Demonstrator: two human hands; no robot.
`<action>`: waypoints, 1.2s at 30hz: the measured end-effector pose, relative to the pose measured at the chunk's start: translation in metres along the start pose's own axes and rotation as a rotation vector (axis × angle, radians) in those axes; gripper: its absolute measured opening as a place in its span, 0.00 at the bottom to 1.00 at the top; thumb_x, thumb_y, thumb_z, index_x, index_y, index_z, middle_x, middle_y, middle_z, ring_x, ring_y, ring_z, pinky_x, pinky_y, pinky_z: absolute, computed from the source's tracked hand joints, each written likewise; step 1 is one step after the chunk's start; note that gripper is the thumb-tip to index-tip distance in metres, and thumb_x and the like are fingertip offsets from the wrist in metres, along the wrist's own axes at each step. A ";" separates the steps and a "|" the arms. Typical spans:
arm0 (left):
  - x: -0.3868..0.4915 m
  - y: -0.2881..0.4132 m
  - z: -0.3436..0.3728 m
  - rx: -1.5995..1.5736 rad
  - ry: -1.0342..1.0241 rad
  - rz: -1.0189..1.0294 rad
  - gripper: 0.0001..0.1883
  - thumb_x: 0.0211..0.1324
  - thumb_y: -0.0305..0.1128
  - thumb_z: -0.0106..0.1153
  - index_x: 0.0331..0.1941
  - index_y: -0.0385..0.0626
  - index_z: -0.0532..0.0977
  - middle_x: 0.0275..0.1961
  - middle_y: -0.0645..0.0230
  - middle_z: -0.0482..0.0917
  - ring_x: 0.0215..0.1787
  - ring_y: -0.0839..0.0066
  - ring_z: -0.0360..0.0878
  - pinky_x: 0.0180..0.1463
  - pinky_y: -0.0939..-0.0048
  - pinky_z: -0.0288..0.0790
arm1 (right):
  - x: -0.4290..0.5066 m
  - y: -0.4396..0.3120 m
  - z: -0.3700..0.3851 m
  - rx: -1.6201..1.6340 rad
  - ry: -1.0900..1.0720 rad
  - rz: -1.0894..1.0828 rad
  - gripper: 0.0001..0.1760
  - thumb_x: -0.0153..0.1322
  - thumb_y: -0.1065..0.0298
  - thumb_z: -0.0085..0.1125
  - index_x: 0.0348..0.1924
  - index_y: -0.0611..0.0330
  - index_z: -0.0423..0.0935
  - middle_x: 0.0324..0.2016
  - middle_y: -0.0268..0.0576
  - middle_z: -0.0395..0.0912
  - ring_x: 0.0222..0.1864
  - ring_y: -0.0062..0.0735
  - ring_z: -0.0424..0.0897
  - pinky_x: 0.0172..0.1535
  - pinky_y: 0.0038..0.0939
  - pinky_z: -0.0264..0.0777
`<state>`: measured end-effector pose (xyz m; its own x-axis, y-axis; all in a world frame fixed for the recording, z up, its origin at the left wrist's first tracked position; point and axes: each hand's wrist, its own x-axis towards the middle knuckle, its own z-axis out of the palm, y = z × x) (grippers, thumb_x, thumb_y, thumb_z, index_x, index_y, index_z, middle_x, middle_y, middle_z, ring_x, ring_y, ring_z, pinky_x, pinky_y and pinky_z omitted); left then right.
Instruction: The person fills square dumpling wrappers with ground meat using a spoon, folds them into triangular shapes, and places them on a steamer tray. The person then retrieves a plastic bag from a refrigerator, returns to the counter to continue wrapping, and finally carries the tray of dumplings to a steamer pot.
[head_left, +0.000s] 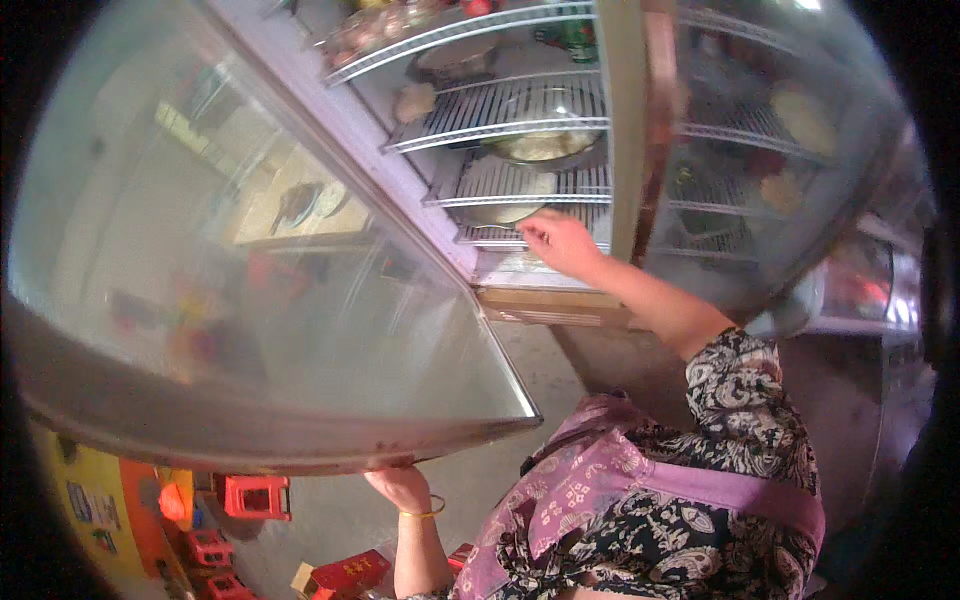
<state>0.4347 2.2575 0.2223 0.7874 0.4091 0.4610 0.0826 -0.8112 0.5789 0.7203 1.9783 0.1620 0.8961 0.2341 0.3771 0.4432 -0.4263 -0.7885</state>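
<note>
A glass-door display refrigerator (626, 150) stands before me with its left glass door (375, 360) swung wide. My left hand (401, 484), with a yellow bangle at the wrist, grips that door's outer edge; its fingertips are hidden behind the frame. My right hand (559, 238) reaches in at the lower wire shelves (577, 201), fingers bent. Close to its fingertips is a shallow, pale-filled dish (499, 216); blur hides whether they touch it. One shelf higher, a glass bowl (540, 154) holds pale food.
Bagged food (382, 30) and a green bottle (581, 41) occupy the upper shelves. The right glass door (720, 187) is closed. Red plastic stools (255, 496) and a red carton (352, 574) are on the floor at lower left. A counter (832, 375) stands at right.
</note>
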 end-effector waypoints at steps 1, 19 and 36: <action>0.026 -0.024 -0.005 -0.140 0.101 -0.081 0.11 0.58 0.33 0.47 0.39 0.38 0.72 0.34 0.64 0.73 0.36 0.72 0.72 0.39 0.72 0.69 | 0.040 -0.013 0.011 0.033 0.021 -0.006 0.09 0.65 0.65 0.53 0.35 0.59 0.77 0.31 0.46 0.77 0.32 0.45 0.78 0.36 0.37 0.72; 0.580 -0.258 0.171 -0.014 0.872 -0.668 0.22 0.61 0.47 0.46 0.51 0.42 0.65 0.49 0.64 0.69 0.48 0.70 0.68 0.50 0.68 0.65 | 0.944 0.215 0.416 -0.553 -0.067 0.202 0.24 0.63 0.52 0.54 0.47 0.57 0.74 0.44 0.55 0.76 0.46 0.52 0.76 0.49 0.43 0.71; 0.477 -0.233 0.149 -0.155 0.761 -0.430 0.25 0.65 0.49 0.38 0.57 0.42 0.59 0.55 0.62 0.66 0.55 0.69 0.65 0.58 0.63 0.61 | 0.710 0.159 0.306 1.321 -0.026 0.517 0.11 0.69 0.68 0.54 0.37 0.69 0.74 0.33 0.49 0.79 0.33 0.38 0.81 0.36 0.38 0.78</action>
<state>0.8820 2.5791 0.2066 0.0837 0.8771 0.4730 0.1503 -0.4804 0.8641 1.4200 2.3441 0.1553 0.9407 0.3278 -0.0868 -0.2904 0.6465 -0.7055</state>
